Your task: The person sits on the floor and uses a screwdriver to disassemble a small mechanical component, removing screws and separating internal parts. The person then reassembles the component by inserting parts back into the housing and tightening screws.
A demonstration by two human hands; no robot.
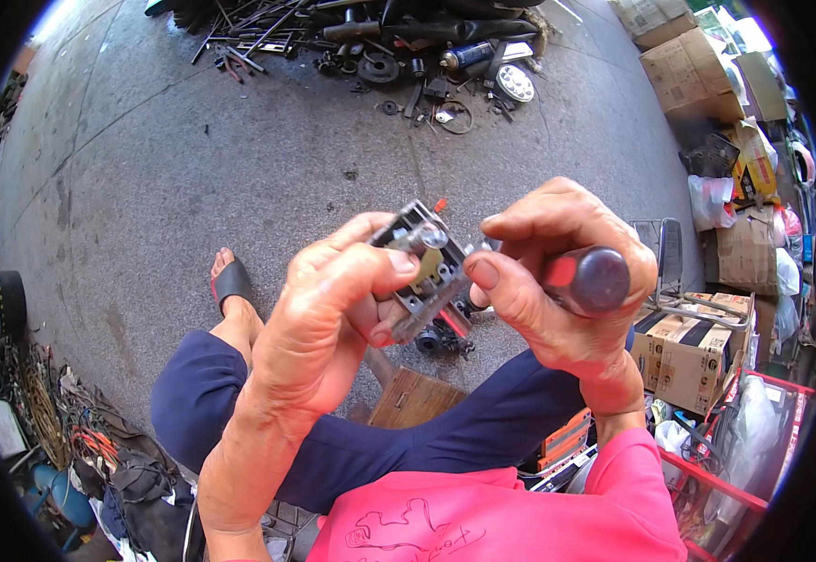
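My left hand (309, 304) is closed around a boxy metal mechanism (438, 277), which looks like an opened lock body, with its thumb on the near side. Inner parts show in its open face, among them a round silver piece and a brass-coloured plate. My right hand (567, 272) wraps round a screwdriver (599, 281) with a dark, red-marked handle; its butt end faces up and its shaft is hidden. The right thumb and forefinger are close to the mechanism's right edge, by a small metal bit I cannot make out.
Below my hands are a wooden block (415, 401) and dark metal parts (431, 343). A pile of tools and scrap parts (380, 56) lies on the far concrete floor. Cardboard boxes (689, 351) and a red-framed rack (731, 468) line the right; cables and cloths (136, 478) lie at left.
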